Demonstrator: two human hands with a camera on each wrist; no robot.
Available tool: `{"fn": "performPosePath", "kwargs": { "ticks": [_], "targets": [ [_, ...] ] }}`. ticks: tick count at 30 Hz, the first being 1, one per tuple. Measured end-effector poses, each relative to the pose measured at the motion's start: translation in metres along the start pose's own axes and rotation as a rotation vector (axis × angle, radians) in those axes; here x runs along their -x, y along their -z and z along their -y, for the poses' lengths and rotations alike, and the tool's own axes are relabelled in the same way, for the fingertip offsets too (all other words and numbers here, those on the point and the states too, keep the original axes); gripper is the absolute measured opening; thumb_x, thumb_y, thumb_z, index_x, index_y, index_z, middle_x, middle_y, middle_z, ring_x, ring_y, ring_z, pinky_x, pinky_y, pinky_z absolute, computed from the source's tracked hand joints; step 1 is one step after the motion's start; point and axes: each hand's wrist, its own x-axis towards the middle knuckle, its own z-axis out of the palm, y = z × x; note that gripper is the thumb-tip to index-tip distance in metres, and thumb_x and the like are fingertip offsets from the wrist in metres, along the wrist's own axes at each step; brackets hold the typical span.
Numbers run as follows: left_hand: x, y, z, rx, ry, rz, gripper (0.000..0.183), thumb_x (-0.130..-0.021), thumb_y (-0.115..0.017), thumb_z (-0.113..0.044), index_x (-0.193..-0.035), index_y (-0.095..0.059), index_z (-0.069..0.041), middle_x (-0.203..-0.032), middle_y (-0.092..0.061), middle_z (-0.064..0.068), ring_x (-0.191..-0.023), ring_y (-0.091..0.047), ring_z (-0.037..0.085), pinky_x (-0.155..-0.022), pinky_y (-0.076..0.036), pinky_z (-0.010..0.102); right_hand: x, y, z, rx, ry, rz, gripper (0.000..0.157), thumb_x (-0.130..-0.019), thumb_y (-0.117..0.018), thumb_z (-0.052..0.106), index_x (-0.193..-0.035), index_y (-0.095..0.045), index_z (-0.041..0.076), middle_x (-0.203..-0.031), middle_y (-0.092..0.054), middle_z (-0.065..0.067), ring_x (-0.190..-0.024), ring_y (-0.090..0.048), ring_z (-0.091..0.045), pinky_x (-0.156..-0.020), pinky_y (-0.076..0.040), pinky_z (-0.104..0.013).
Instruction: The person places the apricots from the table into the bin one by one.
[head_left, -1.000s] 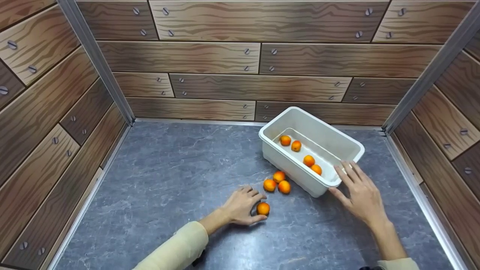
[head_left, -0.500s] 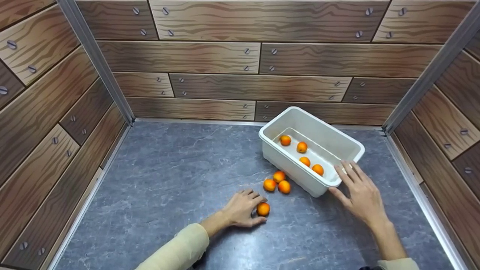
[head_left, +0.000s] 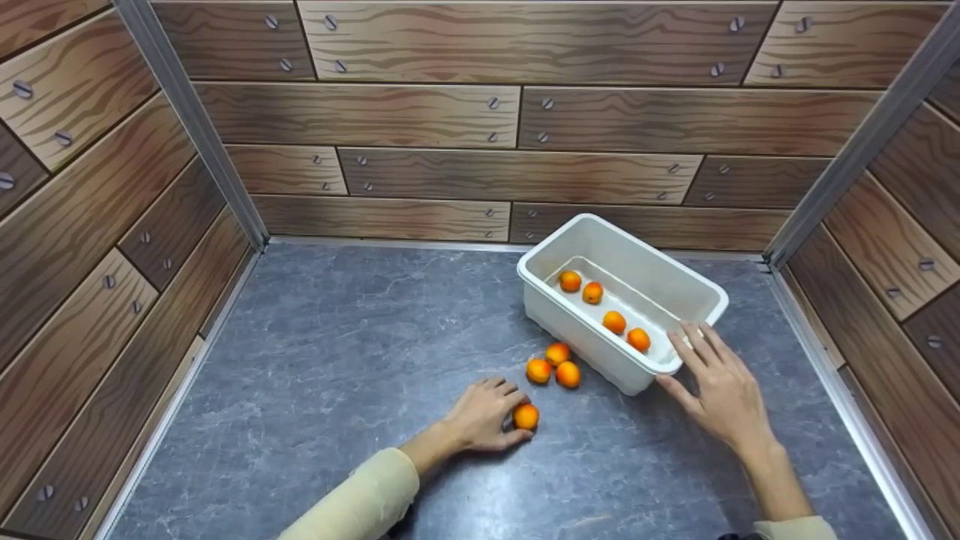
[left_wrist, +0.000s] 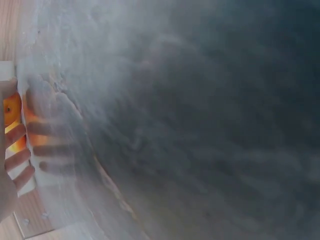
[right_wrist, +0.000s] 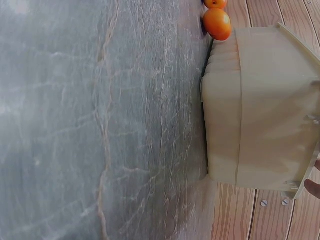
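My left hand rests low over the grey surface with fingers and thumb around the near side of a small orange. At the left edge of the left wrist view, that hand's fingers show beside orange fruit. My right hand lies with its fingers spread, nearly straight, over the near right end of a white plastic tub. Several oranges lie on the tub's floor. Against the tub's outer wall, 3 more oranges sit in a tight cluster, just beyond my left hand.
Wood-patterned panels wall in the grey marbled surface at the back and both sides. Metal corner posts stand at the back. In the right wrist view, the tub's outer wall rises close beside oranges.
The loose oranges inside the tub have rolled slightly along its floor. My left hand has shifted a little around its orange, and my right hand has stayed at the tub.
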Motion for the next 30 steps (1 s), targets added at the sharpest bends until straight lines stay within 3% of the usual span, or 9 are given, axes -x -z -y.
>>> {"fn": "performPosePath", "kwargs": {
  "ticks": [3, 11, 14, 16, 21, 23, 30],
  "targets": [
    [-0.002, 0.002, 0.001, -0.003, 0.000, -0.017, 0.048, -0.093, -0.065, -0.062, -0.119, -0.070, -0.022, -0.115, -0.074, -0.003, -0.107, -0.067, 0.019, -0.094, -0.057, 0.037, 0.000, 0.000, 0.000, -0.005, 0.002, 0.002, 0.083, -0.101, -0.036, 0.076, -0.150, -0.059, 0.012, -0.155, -0.058, -0.017, -0.144, -0.051, -0.043, -0.134, -0.016, -0.029],
    [-0.009, 0.009, 0.006, -0.030, 0.003, -0.041, 0.048, -0.094, -0.064, -0.061, -0.119, -0.072, -0.021, -0.118, -0.075, -0.001, -0.109, -0.068, 0.021, -0.094, -0.058, 0.039, -0.001, 0.000, 0.001, -0.001, -0.005, 0.003, 0.083, -0.101, -0.036, 0.076, -0.148, -0.061, 0.011, -0.153, -0.060, -0.016, -0.143, -0.052, -0.044, -0.134, -0.017, -0.030],
    [-0.013, 0.012, 0.007, -0.042, 0.015, -0.038, 0.049, -0.094, -0.064, -0.062, -0.122, -0.072, -0.021, -0.121, -0.075, 0.000, -0.111, -0.068, 0.021, -0.096, -0.058, 0.040, -0.001, 0.000, 0.000, -0.008, 0.000, 0.003, 0.084, -0.101, -0.036, 0.076, -0.147, -0.061, 0.010, -0.153, -0.060, -0.017, -0.144, -0.051, -0.043, -0.132, -0.007, -0.022],
    [-0.016, 0.014, 0.008, -0.057, 0.015, -0.046, 0.050, -0.094, -0.064, -0.062, -0.122, -0.071, -0.022, -0.122, -0.075, 0.000, -0.112, -0.068, 0.021, -0.098, -0.057, 0.040, -0.001, 0.000, 0.000, -0.006, -0.004, 0.006, 0.082, -0.101, -0.038, 0.075, -0.148, -0.061, 0.011, -0.153, -0.059, -0.016, -0.145, -0.050, -0.042, -0.133, -0.012, -0.026],
    [-0.025, 0.018, 0.009, -0.085, 0.010, -0.100, 0.051, -0.093, -0.065, -0.063, -0.122, -0.072, -0.021, -0.122, -0.075, 0.000, -0.112, -0.068, 0.021, -0.095, -0.058, 0.040, -0.001, 0.000, 0.000, -0.014, -0.002, 0.004, 0.082, -0.101, -0.039, 0.075, -0.148, -0.060, 0.011, -0.154, -0.059, -0.017, -0.146, -0.050, -0.041, -0.133, -0.010, -0.022],
    [-0.029, 0.020, 0.009, -0.084, 0.017, -0.121, 0.051, -0.092, -0.066, -0.063, -0.121, -0.073, -0.022, -0.120, -0.075, 0.000, -0.110, -0.067, 0.021, -0.091, -0.058, 0.039, -0.001, 0.000, 0.000, -0.018, 0.009, -0.006, 0.083, -0.101, -0.037, 0.075, -0.147, -0.061, 0.010, -0.154, -0.059, -0.017, -0.144, -0.051, -0.043, -0.130, 0.000, -0.015],
    [-0.045, 0.032, 0.011, -0.052, 0.050, -0.188, 0.051, -0.089, -0.071, -0.062, -0.118, -0.074, -0.020, -0.114, -0.075, 0.000, -0.104, -0.067, 0.021, -0.086, -0.057, 0.038, -0.001, -0.001, 0.000, -0.006, 0.013, -0.015, 0.084, -0.101, -0.035, 0.076, -0.148, -0.060, 0.012, -0.154, -0.059, -0.017, -0.144, -0.052, -0.041, -0.130, 0.000, -0.015]
  ]
}}
